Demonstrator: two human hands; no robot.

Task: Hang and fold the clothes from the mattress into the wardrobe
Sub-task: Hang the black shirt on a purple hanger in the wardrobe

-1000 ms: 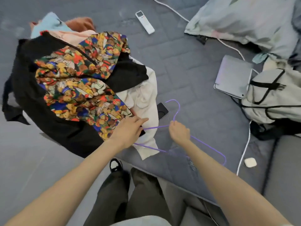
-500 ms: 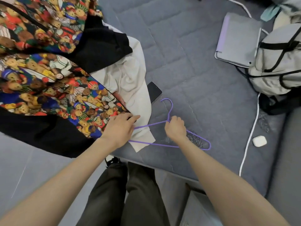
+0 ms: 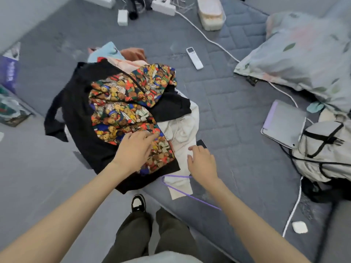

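A grey quilted mattress is seen on grey flooring; clothes are heaped at centre left, topped by a bear-print jacket; the left hand is laid on that jacket, fingers straight and spread; the right hand is held over a white garment, fingers relaxed and apart, nothing gripped; a purple hanger lies at lower centre, partly hidden under the right wrist.
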